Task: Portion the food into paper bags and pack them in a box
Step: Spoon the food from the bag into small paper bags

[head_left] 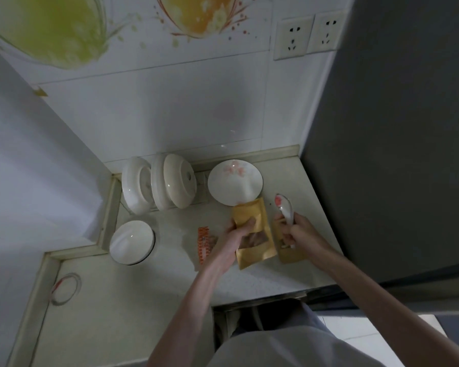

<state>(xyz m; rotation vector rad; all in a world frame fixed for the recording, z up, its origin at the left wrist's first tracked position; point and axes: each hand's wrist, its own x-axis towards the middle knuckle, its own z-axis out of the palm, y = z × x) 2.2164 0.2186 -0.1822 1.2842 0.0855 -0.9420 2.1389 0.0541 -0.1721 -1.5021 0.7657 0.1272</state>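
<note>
Bare counter [133, 300] near left; stacked dishes [159, 184] behind; dark cabinet [395, 128] right

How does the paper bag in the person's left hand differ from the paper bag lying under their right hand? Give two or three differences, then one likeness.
The held paper bag is gripped by the left hand; the second paper bag lies on the counter. The held bag shows almost whole; the second is largely hidden by the right hand, which holds a spoon. Both are tan with a clear window.
</note>
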